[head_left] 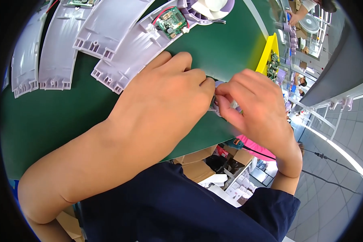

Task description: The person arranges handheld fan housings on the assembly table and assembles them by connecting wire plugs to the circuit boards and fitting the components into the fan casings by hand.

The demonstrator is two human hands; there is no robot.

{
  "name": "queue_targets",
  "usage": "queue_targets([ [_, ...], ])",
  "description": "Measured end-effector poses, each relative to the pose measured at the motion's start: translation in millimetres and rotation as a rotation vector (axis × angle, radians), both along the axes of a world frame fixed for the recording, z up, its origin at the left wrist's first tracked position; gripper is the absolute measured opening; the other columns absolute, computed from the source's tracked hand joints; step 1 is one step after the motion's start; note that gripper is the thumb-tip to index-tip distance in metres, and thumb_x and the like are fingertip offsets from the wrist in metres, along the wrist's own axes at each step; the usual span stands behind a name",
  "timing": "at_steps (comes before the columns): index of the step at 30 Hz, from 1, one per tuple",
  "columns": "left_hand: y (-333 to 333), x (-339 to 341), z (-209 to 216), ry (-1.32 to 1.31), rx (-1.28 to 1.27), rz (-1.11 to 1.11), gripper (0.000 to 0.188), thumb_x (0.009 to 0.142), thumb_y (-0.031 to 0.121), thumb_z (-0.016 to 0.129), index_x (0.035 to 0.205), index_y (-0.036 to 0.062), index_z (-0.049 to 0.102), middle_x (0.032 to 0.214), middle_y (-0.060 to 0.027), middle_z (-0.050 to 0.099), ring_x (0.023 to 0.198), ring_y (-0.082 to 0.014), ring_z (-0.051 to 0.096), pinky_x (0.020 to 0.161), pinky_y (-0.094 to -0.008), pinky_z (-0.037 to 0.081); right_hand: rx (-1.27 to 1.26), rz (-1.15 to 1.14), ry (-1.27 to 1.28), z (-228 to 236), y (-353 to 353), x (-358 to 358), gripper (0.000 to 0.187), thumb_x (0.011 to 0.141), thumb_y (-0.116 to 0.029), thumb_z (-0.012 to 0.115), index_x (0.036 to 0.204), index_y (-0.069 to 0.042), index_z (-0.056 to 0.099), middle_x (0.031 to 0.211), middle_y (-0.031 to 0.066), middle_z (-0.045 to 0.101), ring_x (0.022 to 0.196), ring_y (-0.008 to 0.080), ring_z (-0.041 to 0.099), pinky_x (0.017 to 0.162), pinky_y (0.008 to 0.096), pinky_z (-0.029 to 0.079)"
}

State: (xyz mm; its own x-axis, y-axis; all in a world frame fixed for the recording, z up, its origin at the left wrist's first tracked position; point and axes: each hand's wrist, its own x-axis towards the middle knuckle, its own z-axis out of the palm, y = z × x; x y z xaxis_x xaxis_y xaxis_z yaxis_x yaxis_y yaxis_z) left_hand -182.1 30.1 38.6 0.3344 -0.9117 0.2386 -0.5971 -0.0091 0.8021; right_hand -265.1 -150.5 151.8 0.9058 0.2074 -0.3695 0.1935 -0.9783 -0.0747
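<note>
My left hand [163, 97] is closed, its curled fingertips hidden beneath it, at a small pale purple plastic part [218, 84]. Thumb and forefinger of my right hand [258, 107] pinch together at the same part from the other side. A sliver of green circuit board [213, 103] shows between the two hands; most of the part and whatever the right fingertips grip are hidden. Just beyond my left hand lies a long curved lavender casing [127, 60]. It carries a green circuit board [172, 22] with a red wire, and a white fan [209, 5] sits at its far end.
More curved lavender casings [60, 52] lie at the far left of the green tabletop [36, 133]. A yellow bin [266, 52] of circuit boards stands at the right edge. Below the near edge are cardboard boxes [197, 170]; a black cable [330, 181] hangs right. Other people work far right.
</note>
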Motion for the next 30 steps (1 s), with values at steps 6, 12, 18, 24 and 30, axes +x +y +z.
queue_targets([
  [6,-0.1,1.2,1.1,-0.006,0.017,-0.022,0.048,0.071,0.001,0.081,0.118,-0.0012,0.073,0.106,-0.0058,0.072,0.103,-0.0256,0.062,0.093,-0.0382,0.050,0.011,-0.012,0.039,3.5,3.5,7.5,0.016,0.076,-0.002,0.078,0.089,-0.005,0.069,0.075,0.0060,0.060,0.072,0.0268,0.061,0.063,0.0398,0.049],
  [12,0.6,2.4,-0.7,0.019,0.032,-0.025,0.047,0.071,0.000,0.081,0.118,-0.0017,0.073,0.105,-0.0073,0.073,0.101,-0.0266,0.063,0.092,-0.0392,0.051,-0.047,0.004,0.223,7.2,4.7,25.7,0.011,0.081,-0.006,0.073,0.090,-0.003,0.068,0.080,0.0094,0.063,0.080,0.0328,0.063,0.069,0.0439,0.051],
  [18,-1.0,0.3,-3.5,0.140,-0.027,0.003,0.049,0.070,-0.002,0.082,0.116,-0.0022,0.067,0.097,-0.0103,0.071,0.099,-0.0298,0.064,0.088,-0.0418,0.053,-0.083,0.027,0.252,9.4,9.6,26.2,0.012,0.082,-0.006,0.071,0.091,-0.001,0.065,0.084,0.0133,0.062,0.083,0.0362,0.061,0.072,0.0463,0.050],
  [24,-2.3,2.5,-6.6,0.120,-0.075,0.016,0.048,0.069,-0.002,0.083,0.113,-0.0002,0.063,0.091,-0.0113,0.069,0.098,-0.0314,0.065,0.084,-0.0436,0.053,-0.122,-0.046,0.213,8.0,14.0,22.7,0.012,0.082,-0.004,0.070,0.091,0.000,0.063,0.085,0.0153,0.062,0.083,0.0381,0.062,0.071,0.0480,0.050],
  [30,-3.2,3.8,-6.7,0.149,-0.098,0.022,0.046,0.070,-0.002,0.083,0.112,0.0007,0.063,0.091,-0.0125,0.070,0.098,-0.0327,0.065,0.084,-0.0440,0.052,0.018,-0.163,0.240,6.5,1.6,25.9,0.012,0.084,-0.004,0.070,0.094,0.002,0.067,0.085,0.0163,0.069,0.084,0.0387,0.068,0.073,0.0454,0.053],
])
